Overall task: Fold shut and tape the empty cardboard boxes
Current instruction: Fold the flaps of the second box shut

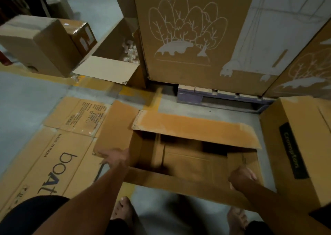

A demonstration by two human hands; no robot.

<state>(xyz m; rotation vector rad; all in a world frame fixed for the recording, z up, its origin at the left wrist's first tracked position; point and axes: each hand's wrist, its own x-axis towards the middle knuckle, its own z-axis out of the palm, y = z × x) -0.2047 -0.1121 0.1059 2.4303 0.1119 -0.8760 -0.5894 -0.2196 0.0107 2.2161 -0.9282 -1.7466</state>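
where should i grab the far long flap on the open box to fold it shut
Take the far flap by its free outer edge, the one farthest from you, near the middle. It splays outward past the opening of the open box, hinged on the box's far wall, so reach over the opening, hook that edge and pull it towards you.

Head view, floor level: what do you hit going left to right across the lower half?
Flattened "boat" cardboard sheet → left hand on the open box's left flap → open box → right hand at its right side → closed box with the black label.
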